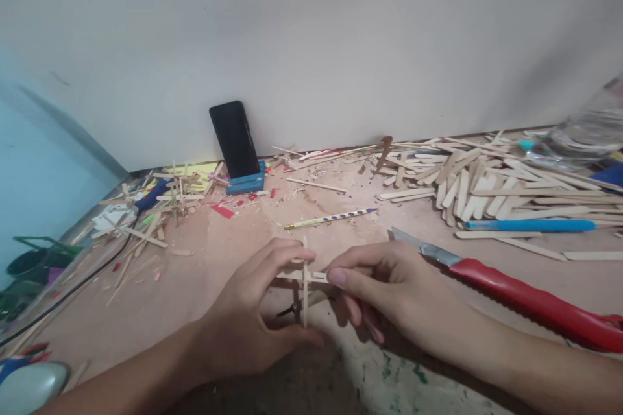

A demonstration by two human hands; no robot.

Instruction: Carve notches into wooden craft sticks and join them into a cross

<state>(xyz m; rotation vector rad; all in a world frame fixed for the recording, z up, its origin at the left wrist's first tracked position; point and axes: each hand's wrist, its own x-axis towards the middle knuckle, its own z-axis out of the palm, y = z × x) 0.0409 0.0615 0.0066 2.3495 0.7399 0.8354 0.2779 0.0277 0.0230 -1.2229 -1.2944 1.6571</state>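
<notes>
**Two hands pinching a small stick frame at the table's near edge**

Both hands are closing on one small stick frame (pixel 305 277), a few thin wooden sticks crossing each other. It is standing low over the near part of the table (pixel 219 253), between the two hands. The left hand (pixel 248 321) is curling around it from the left, with the forefinger pressing on top and the thumb lying below. The right hand (pixel 389 292) is gripping the right end of the crosswise stick between thumb and forefinger, its other fingers folding under.

A red-handled knife (pixel 525 301) is lying just behind the right hand, blade pointing left; whether it is touching the hand is not clear. Farther back a dotted pencil (pixel 331 217) is lying on bare tabletop, and a blue pen (pixel 530 225) is resting at the edge of a broad pile of flat sticks (pixel 487 188) on the right. A dark phone (pixel 234 139) is leaning against the wall in a blue stand (pixel 247 180). More stick scraps (pixel 160 207) are littering the left side, where a black cable (pixel 73 288) is running along the table edge.
</notes>
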